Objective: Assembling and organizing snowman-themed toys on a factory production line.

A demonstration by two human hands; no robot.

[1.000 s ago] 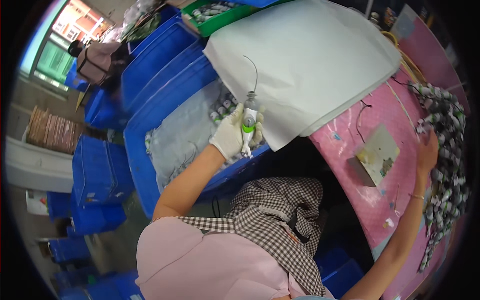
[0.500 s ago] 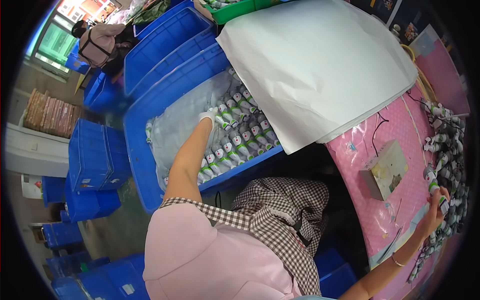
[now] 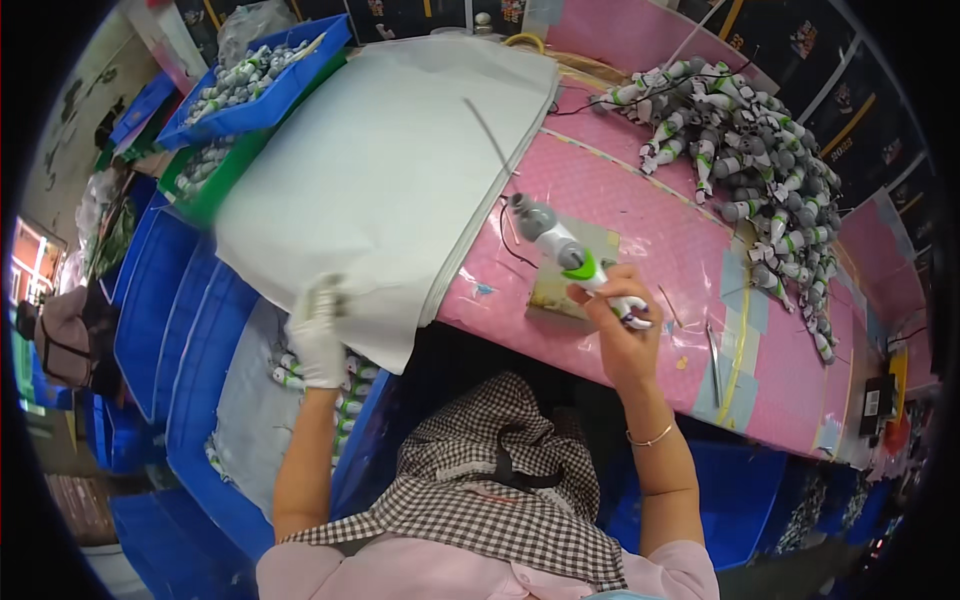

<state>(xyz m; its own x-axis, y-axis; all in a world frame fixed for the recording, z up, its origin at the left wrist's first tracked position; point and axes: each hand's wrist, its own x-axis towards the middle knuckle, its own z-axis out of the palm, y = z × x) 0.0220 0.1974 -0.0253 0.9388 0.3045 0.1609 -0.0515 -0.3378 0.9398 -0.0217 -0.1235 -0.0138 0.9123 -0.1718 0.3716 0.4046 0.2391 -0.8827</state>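
Note:
My right hand point(image 3: 625, 325) is closed round the lower end of a toy arm point(image 3: 560, 245), grey at the top, white in the middle, with a bright green band and a white hand-like end. A thin dark strand, blurred, rises beyond its grey end. The toy arm is tilted above a small box point(image 3: 560, 300) on the pink-covered table point(image 3: 620, 210). My left hand point(image 3: 318, 335), in a white glove, is over the near left edge of the white sheets point(image 3: 380, 190). Its fingers are smeared by motion. Below it, rows of similar toy arms point(image 3: 350, 405) lie in a blue crate point(image 3: 190, 420).
A large heap of toy arms point(image 3: 745, 150) covers the table's far right. Tweezers point(image 3: 714, 365) lie near its front edge. At the far left, a blue tray point(image 3: 255, 85) of small grey parts rests on a green crate point(image 3: 205, 190). Another person point(image 3: 65, 340) is at the left.
My view has turned right toward the table. My right hand has brought the toy arm from the heap to in front of me. My left hand has lifted away from the rows in the crate.

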